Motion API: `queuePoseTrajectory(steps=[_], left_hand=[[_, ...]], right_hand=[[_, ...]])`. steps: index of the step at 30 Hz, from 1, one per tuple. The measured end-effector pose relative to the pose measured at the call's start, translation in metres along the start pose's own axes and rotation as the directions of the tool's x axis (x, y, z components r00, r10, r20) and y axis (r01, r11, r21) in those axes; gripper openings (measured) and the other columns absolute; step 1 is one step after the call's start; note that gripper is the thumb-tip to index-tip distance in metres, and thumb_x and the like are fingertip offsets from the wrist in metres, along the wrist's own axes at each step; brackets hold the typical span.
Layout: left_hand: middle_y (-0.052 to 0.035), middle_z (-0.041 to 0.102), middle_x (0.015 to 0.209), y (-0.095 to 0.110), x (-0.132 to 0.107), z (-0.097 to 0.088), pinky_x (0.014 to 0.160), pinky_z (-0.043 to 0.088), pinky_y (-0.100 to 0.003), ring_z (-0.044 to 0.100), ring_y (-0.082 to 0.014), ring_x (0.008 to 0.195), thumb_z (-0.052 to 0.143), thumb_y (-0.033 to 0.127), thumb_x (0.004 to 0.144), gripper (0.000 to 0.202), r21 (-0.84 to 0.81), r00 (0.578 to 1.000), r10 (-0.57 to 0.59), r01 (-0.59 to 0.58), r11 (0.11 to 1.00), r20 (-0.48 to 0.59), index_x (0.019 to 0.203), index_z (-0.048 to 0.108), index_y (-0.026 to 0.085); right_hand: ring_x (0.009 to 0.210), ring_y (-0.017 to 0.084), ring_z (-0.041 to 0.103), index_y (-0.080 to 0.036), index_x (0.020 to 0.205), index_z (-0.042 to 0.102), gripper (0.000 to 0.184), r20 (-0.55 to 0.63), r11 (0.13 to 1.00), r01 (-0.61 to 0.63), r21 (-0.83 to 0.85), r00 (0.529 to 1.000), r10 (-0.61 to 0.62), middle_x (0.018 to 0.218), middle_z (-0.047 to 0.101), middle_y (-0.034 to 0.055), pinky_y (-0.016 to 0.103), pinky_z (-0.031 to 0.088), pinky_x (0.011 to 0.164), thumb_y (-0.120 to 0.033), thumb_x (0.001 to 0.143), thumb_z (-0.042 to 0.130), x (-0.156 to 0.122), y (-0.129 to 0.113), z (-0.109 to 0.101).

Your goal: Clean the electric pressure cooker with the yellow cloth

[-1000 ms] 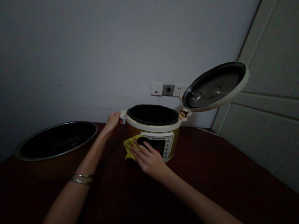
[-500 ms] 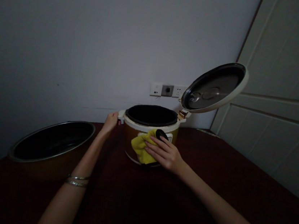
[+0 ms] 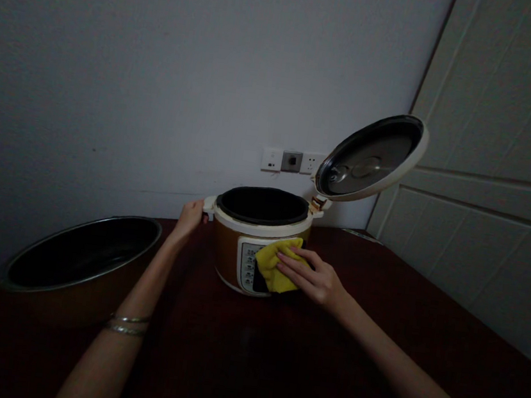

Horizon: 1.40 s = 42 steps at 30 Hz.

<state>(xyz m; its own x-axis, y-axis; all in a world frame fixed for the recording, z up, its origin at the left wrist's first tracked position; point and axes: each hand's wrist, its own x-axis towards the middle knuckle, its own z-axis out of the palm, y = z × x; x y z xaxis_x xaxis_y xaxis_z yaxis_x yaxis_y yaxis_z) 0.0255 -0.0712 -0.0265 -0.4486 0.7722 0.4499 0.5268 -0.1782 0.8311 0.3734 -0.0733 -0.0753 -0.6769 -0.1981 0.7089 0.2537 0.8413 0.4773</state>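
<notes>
Yellow cloth under right grip

We look through dim, grainy light whose source we cannot make out; the wall shows grey, the tabletop lies nearly black, and the pot rim glints faintly.

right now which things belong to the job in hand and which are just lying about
In the job:
- cooker, left hand on its handle
- yellow cloth, right hand pressing it against the cooker's front

Apparently just around:
- dark-lined pot at left
- wall plates behind
</notes>
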Motion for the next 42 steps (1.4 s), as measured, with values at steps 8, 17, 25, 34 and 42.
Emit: queuePoseTrajectory(steps=[8, 17, 25, 34, 42], left_hand=[[0.0022, 0.043, 0.037, 0.001, -0.002, 0.002, 0.036, 0.027, -0.021, 0.037, -0.0101, 0.033, 0.034, 0.032, 0.078, 0.034, -0.027, 1.0, -0.012, 0.012, 1.0, -0.007, 0.051, 0.049, 0.019], [0.0024, 0.044, 0.037, 0.002, -0.001, 0.001, 0.036, 0.027, -0.02, 0.036, -0.0098, 0.033, 0.035, 0.031, 0.077, 0.032, -0.027, 1.0, -0.002, 0.003, 1.0, 0.006, 0.051, 0.05, 0.018], [0.002, 0.043, 0.037, -0.001, -0.001, 0.003, 0.036, 0.027, -0.021, 0.036, -0.0103, 0.032, 0.033, 0.032, 0.077, 0.032, -0.042, 1.0, -0.012, 0.012, 0.999, -0.006, 0.051, 0.048, 0.019], [0.0025, 0.043, 0.037, 0.002, -0.003, 0.003, 0.036, 0.027, -0.02, 0.038, -0.0101, 0.033, 0.034, 0.032, 0.077, 0.031, -0.058, 1.0, 0.007, -0.007, 0.998, -0.003, 0.052, 0.048, 0.019], [0.0011, 0.043, 0.035, 0.001, -0.003, 0.003, 0.036, 0.028, -0.021, 0.038, -0.0107, 0.032, 0.034, 0.033, 0.078, 0.035, -0.039, 1.0, -0.02, 0.02, 0.999, 0.009, 0.048, 0.047, 0.02]], right_hand=[[0.117, 0.024, 0.049, -0.013, 0.134, 0.045, 0.041, 0.054, 0.988, -0.095, 0.118, 0.995, 0.089, 0.12, 0.063, 0.0111, 0.037, 0.057, 0.079, -0.011, 0.093, 0.042, -0.051, -0.027, 0.017], [0.109, 0.025, 0.057, -0.025, 0.13, 0.052, 0.044, -0.145, 0.935, -0.254, 0.248, 0.945, 0.295, 0.123, 0.061, 0.0098, 0.046, 0.051, 0.083, -0.011, 0.088, 0.05, -0.005, 0.001, 0.005], [0.093, 0.023, 0.065, -0.031, 0.121, 0.061, 0.042, -0.188, 0.817, -0.391, 0.424, 0.844, 0.502, 0.107, 0.07, 0.0076, 0.041, 0.055, 0.074, -0.013, 0.083, 0.058, -0.05, -0.032, 0.036], [0.109, 0.023, 0.055, -0.02, 0.133, 0.048, 0.052, 0.109, 0.909, -0.287, 0.301, 0.958, 0.266, 0.124, 0.06, 0.0105, 0.04, 0.055, 0.079, -0.003, 0.085, 0.042, -0.047, -0.052, 0.007], [0.115, 0.027, 0.049, -0.015, 0.133, 0.048, 0.044, -0.085, 0.989, -0.119, 0.09, 0.988, 0.127, 0.124, 0.061, 0.0117, 0.043, 0.053, 0.086, -0.009, 0.09, 0.043, 0.024, -0.028, 0.012]])
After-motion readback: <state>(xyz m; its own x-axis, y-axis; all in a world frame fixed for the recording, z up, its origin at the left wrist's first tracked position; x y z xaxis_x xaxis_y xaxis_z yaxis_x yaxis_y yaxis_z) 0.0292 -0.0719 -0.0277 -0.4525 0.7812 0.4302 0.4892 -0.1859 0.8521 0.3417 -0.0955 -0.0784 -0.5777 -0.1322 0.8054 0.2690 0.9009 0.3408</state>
